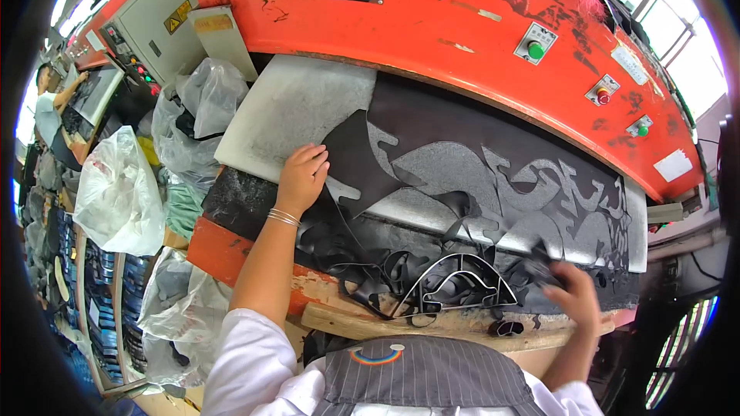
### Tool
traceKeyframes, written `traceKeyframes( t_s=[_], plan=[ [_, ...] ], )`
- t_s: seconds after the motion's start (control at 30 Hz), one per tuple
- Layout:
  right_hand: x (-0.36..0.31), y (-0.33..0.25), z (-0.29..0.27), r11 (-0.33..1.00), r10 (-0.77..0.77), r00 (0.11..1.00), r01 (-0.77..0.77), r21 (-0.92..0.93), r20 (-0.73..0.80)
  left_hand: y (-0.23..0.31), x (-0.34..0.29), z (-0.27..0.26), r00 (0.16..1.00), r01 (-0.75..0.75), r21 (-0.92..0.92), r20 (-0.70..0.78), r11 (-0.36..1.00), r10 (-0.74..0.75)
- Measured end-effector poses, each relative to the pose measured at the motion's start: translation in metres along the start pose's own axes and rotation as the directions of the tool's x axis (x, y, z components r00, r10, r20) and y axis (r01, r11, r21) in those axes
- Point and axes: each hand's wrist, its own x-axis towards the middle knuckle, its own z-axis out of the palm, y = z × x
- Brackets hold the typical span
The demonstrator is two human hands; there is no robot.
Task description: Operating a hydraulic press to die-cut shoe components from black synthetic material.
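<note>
Under the red machine beam [432, 38], a pale board [293, 100] lies at a slant, bare and scuffed at its upper left. Over most of the rest spreads a black sheet [455, 119], cut through with curved holes where the grey of the board shows. The left hand [303, 173] rests at the sheet's left edge, fingers close together and slightly bent; whether they pinch it, I cannot tell. At the board's near right, the right hand [574, 293] grasps a dark piece [543, 258], both blurred.

Along the near side, black offcuts [331, 243] heap on the dark bench top [247, 204], and among them sits an arched metal die [432, 306]. A worn wooden bar [347, 325] runs along the front, close to the wearer's striped apron [432, 370]. The beam's paint is chipped; it carries a green button [535, 50], a red button [603, 96] and another green one further right.

To the left, a grey cabinet [154, 23] stands beside the beam, with plastic bags [119, 192] bunched below it and a rack [139, 293] of blue things lower down. Farther off at that side, another person [50, 112] leans at a second table [96, 96]. Bright windows [655, 23] fill the upper right.
</note>
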Motion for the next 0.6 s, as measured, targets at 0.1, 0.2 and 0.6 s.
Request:
traceKeyframes(
  t_s=[0.1, 0.2, 0.6],
  plan=[
    [0.084, -0.089, 0.118, 0.888, -0.459, 0.877, 0.454, 0.07, 0.143, -0.017, -0.011, -0.014, 1.0, 0.026, -0.013, 0.013, 1.0, -0.026],
    [0.144, -0.159, 0.21, 0.822, -0.565, 0.823, 0.567, -0.054, 0.05, -0.017, -0.009, -0.007, 0.999, -0.032, -0.048, -0.017, 0.998, 0.031],
    [0.213, -0.142, 0.289, 0.727, -0.672, 0.738, 0.642, -0.245, -0.059, -0.03, -0.002, -0.022, 0.981, 0.111, 0.023, 0.16, 0.994, -0.113]
  ],
)
